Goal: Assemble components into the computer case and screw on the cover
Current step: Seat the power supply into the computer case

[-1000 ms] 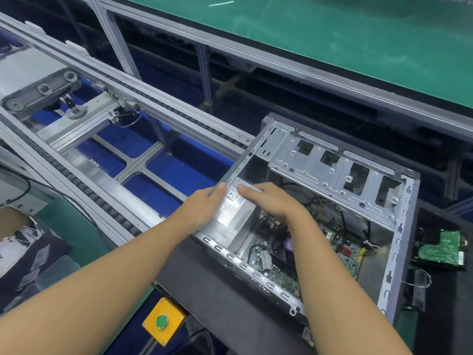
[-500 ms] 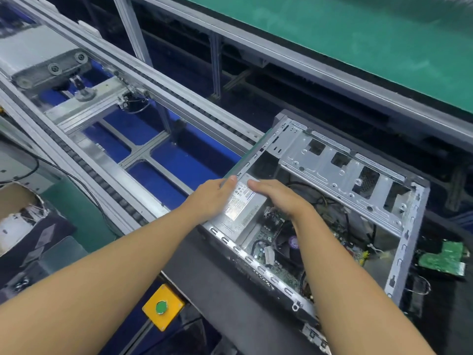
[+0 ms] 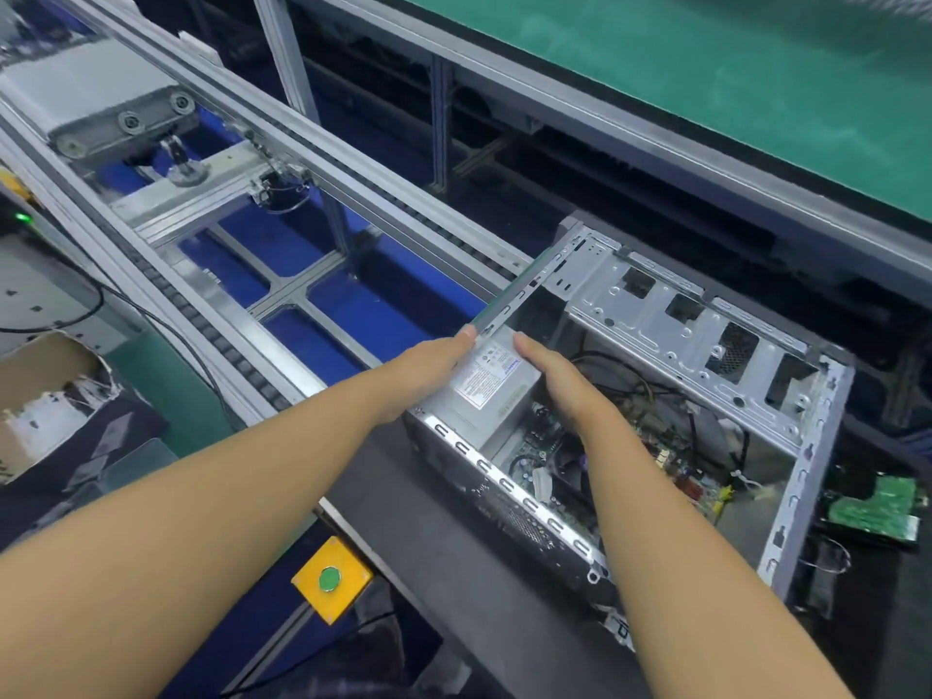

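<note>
An open silver computer case [image 3: 787,522] lies on its side on a dark mat, with its cover off. Inside I see the motherboard [image 3: 671,461], black cables and a drive cage [image 3: 671,335]. A grey power supply [image 3: 491,391] with a white label sits in the case's near left corner. My left hand [image 3: 428,368] lies flat against the power supply's left side at the case rim. My right hand [image 3: 565,383] presses on its right side, fingers straight. Both hands clasp the unit between them.
A conveyor with aluminium rails [image 3: 323,174] and blue panels runs along the left. A yellow box with a green button [image 3: 330,580] sits at the near edge. A green circuit board [image 3: 880,512] lies right of the case. A torn cardboard box [image 3: 45,396] stands far left.
Both hands have spread further apart on the power supply, so its label shows fully. The view has shifted, moving the case right and down in the frame.
</note>
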A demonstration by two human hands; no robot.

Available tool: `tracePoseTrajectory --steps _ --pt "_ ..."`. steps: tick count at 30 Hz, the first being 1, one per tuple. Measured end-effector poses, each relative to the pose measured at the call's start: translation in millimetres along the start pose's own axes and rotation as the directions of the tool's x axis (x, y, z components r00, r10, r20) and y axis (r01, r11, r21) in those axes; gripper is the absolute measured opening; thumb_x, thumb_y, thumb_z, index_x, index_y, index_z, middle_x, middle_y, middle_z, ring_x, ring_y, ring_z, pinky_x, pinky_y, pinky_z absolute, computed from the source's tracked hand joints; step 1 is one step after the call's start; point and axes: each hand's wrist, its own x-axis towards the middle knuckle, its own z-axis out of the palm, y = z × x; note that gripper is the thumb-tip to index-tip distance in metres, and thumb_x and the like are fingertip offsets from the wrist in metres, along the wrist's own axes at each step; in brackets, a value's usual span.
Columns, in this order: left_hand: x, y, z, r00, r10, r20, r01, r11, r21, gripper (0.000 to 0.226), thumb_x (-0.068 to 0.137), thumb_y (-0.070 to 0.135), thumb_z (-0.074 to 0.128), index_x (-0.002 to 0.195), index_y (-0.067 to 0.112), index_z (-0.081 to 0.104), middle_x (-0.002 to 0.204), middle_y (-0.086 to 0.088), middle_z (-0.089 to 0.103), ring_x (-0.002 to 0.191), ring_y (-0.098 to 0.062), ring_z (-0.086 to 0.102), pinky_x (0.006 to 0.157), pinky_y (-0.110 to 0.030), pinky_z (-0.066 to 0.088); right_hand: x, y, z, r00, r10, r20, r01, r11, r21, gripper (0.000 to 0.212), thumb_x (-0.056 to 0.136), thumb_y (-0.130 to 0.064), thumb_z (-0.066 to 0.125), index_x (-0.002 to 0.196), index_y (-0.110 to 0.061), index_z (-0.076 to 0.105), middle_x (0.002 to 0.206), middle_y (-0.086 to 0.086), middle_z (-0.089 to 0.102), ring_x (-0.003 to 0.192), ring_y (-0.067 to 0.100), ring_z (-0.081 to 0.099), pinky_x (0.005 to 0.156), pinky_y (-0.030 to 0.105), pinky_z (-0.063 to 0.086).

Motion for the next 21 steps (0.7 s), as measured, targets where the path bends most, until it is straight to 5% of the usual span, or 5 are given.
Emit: tracePoseTrajectory --steps 5,9,14,18,21 --pt "-12.2 -37.3 -9.7 0.872 -0.318 -0.372 0.143 0.893 -0.428 0.037 0.101 0.045 0.033 0.106 0.016 0.056 0.106 -0.001 0.057 0.09 -0.023 0.05 0.089 -0.037 0.043 0.9 0.1 -0.9 0.999 0.012 -0.047 -0.013 1.0 -0.017 0.049 0.074 -0.078 0.056 0.094 -0.04 0.08 0.105 -0.008 0.078 0.11 0.013 0.067 0.09 0.033 0.035" --pt "-37.0 -72.4 18.9 0.822 -0.564 -0.078 0.376 0.64 -0.67 0.047 0.098 0.048 0.035 0.109 0.006 0.053 0.117 -0.013 0.057 0.102 -0.031 0.057 0.087 -0.041 0.051 7.5 2.2 -3.1 0.998 -0.039 -0.057 0.037 0.999 -0.034 0.047 0.079 -0.075 0.053 0.087 -0.038 0.08 0.094 -0.006 0.079 0.09 0.009 0.074 0.089 0.036 0.038" --pt "-30.1 -58.5 39.6 0.863 -0.505 0.014 0.342 0.565 -0.751 0.064 0.095 0.059 0.033 0.137 0.016 0.052 0.141 -0.003 0.052 0.13 -0.027 0.048 0.112 -0.045 0.033 9.1 3.5 -3.7 0.997 -0.062 -0.04 0.061 0.998 -0.033 0.046 0.078 -0.073 0.052 0.091 -0.04 0.081 0.096 -0.01 0.079 0.083 0.001 0.074 0.083 0.034 0.039" --pt "-30.9 -45.4 44.7 0.864 -0.502 0.018 0.274 0.441 -0.855 0.058 0.095 0.049 0.03 0.129 0.016 0.064 0.11 -0.003 0.068 0.091 -0.02 0.061 0.072 -0.034 0.043 9.0 3.4 -3.7 0.997 -0.017 -0.071 0.013 0.998 -0.054 0.051 0.076 -0.077 0.054 0.103 -0.042 0.079 0.108 -0.011 0.077 0.113 0.015 0.066 0.101 0.042 0.037" --pt "-30.5 -40.0 48.5 0.844 -0.535 0.026 0.265 0.374 -0.889 0.058 0.093 0.045 0.027 0.124 0.016 0.067 0.108 -0.005 0.071 0.091 -0.023 0.062 0.062 -0.034 0.038 5.2 2.0 -2.4 0.997 0.022 -0.071 -0.026 0.998 -0.06 0.046 0.08 -0.075 0.054 0.101 -0.043 0.079 0.108 -0.012 0.078 0.113 0.014 0.065 0.093 0.035 0.037"
